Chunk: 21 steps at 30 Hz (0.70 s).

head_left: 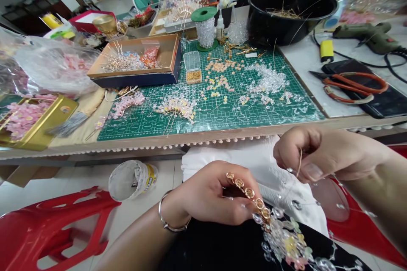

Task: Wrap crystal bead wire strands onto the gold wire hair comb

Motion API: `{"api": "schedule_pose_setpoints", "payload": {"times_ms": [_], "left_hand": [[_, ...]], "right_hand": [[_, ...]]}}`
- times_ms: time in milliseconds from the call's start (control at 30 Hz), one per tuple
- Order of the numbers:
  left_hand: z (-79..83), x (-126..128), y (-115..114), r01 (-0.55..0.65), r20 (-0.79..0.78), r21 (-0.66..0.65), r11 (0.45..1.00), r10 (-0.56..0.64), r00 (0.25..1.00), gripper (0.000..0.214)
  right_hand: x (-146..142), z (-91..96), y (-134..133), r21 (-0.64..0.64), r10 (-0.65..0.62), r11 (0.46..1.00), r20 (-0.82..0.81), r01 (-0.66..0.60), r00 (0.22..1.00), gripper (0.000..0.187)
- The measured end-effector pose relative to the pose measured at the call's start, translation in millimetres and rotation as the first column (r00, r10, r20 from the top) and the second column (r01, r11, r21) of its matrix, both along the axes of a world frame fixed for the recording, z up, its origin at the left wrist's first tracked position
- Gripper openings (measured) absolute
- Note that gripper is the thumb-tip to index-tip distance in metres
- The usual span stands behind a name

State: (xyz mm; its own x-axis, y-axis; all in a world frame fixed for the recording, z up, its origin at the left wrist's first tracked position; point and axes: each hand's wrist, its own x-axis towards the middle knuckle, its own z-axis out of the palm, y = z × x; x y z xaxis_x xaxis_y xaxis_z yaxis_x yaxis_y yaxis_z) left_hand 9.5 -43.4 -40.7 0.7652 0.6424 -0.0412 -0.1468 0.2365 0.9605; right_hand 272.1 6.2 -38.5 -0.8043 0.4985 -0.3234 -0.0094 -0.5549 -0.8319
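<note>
My left hand [216, 194], a silver bangle on its wrist, is closed on a gold beaded hairpiece [254, 198] with clear and pastel flower beads hanging from its lower end [288, 241]. My right hand [318, 156] pinches a thin wire [299, 161] strung with small clear beads that runs down toward the hairpiece. Both hands are over my lap, below the table's front edge, above a white cloth [254, 161].
A green cutting mat [216, 114] holds loose beads, gold pins and finished hairpieces [176, 108]. A cardboard tray [136, 61], black bowl [291, 10], orange-handled pliers [352, 87], glue gun [369, 36] and gold tin [34, 120] stand around. Red plastic stool [47, 228] and a cup [132, 180] are on the floor.
</note>
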Motion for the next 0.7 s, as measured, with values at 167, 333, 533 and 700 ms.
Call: {"api": "schedule_pose_setpoints", "payload": {"times_ms": [167,333,533,700], "left_hand": [[-1.4,0.2,0.1,0.005,0.033,0.051,0.999,-0.006,0.999,0.009],[1.4,2.5,0.6,0.015,-0.018,0.086,0.996,-0.014,1.000,0.013],[1.7,2.2,0.2,0.038,-0.012,0.111,0.993,-0.037,0.999,0.024],[1.2,1.9,-0.3,0.057,-0.006,0.116,0.992,-0.056,0.998,0.024]], "right_hand": [[-1.5,2.1,1.5,-0.010,0.015,1.000,0.023,-0.015,1.000,0.021],[-2.5,2.7,0.4,-0.037,0.039,0.999,0.035,-0.038,0.999,0.020],[-2.6,2.3,-0.9,-0.052,0.056,0.997,0.037,-0.054,0.998,0.019],[-3.4,7.2,-1.0,-0.039,0.070,0.997,0.037,-0.069,0.997,0.018]]}}
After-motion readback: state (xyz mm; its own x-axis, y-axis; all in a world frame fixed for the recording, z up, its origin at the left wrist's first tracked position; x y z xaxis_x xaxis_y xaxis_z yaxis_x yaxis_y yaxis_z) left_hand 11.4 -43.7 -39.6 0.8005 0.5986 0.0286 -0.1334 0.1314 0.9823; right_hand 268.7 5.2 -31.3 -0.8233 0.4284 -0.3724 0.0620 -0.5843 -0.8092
